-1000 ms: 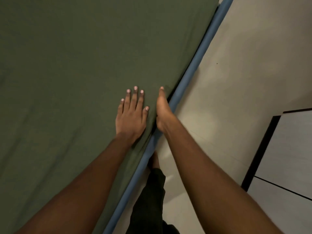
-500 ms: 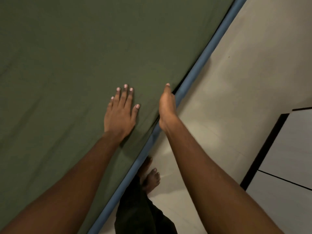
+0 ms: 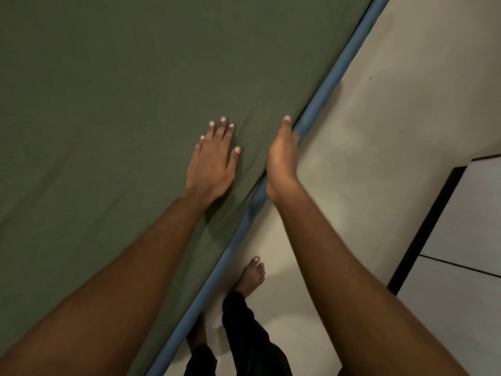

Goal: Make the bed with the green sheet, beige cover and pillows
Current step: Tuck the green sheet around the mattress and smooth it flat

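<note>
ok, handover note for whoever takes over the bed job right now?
Left hand: flat, pressing on the dark green fabric sheet.
Right hand: edge-on at the sheet's border, against the blue rim of the bed; fingers mostly hidden, grip unclear.
Done: sheet lies spread and smooth over the visible part of the bed.
Left: probably tuck this edge, then add the beige cover and pillows, neither in view.

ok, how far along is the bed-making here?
Done: green sheet lies spread smooth over the bed. In hand: left hand presses it flat; right hand works its edge against the blue edging. Left: beige cover and pillows, neither in view.
</note>
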